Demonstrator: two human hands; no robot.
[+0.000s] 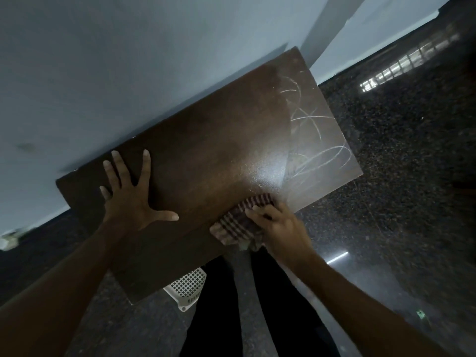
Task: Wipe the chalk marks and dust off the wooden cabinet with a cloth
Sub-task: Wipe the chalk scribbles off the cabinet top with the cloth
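Now the checked cloth (240,222) lies bunched under the right hand (279,226).

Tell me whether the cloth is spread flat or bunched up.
Bunched: the cloth lies crumpled in folds, gripped by the right hand.

cloth (235,225): part under right hand (277,228) | basket (186,287): mostly behind cabinet (206,150) (front unseen) | forearms (64,292): cut by frame

A domestic room is suggested by a wooden cabinet (206,155) set against a pale wall (128,60), a polished speckled stone floor (399,176) and a white plastic basket (188,287)
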